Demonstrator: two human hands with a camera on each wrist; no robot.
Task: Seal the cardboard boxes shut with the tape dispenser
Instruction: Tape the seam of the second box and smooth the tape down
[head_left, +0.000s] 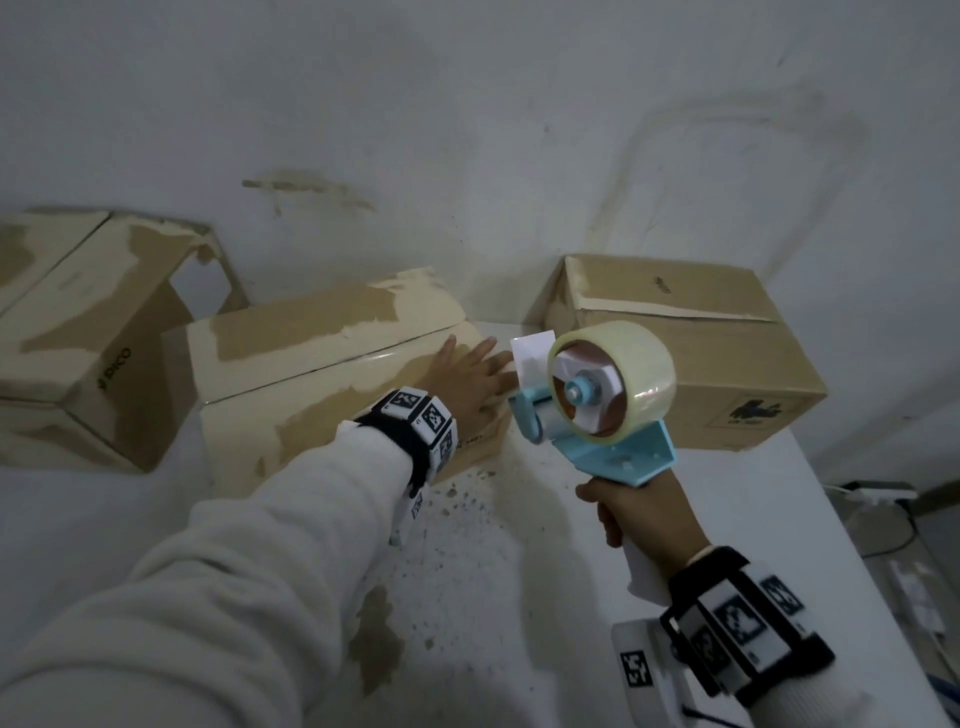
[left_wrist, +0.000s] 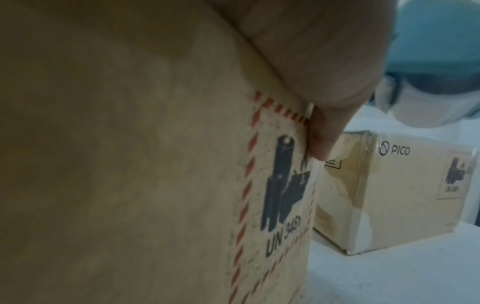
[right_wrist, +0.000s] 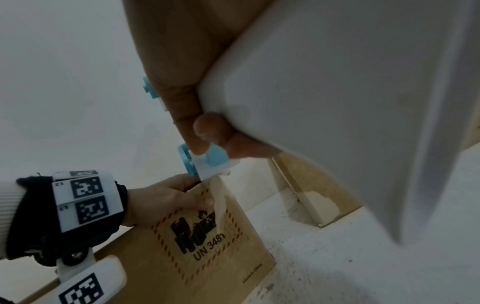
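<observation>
The middle cardboard box (head_left: 311, 364), patched with torn paper, lies on the white table. My left hand (head_left: 467, 374) rests with spread fingers on the right end of its top, and the thumb (left_wrist: 324, 133) presses on the end face by the UN 3481 label (right_wrist: 197, 238). My right hand (head_left: 639, 514) grips the white handle (right_wrist: 337, 102) of the blue tape dispenser (head_left: 613, 384), which carries a clear tape roll. Its front sits just right of my left hand at the box's top right corner. A clear tape strip (right_wrist: 221, 201) runs from it down the end face.
A second box (head_left: 701, 353) with closed flaps stands at the back right, close behind the dispenser. A third box (head_left: 78, 332) with a torn flap sits at the far left. The wall rises directly behind the boxes. Brown crumbs dot the table (head_left: 727, 519), whose edge runs along the right.
</observation>
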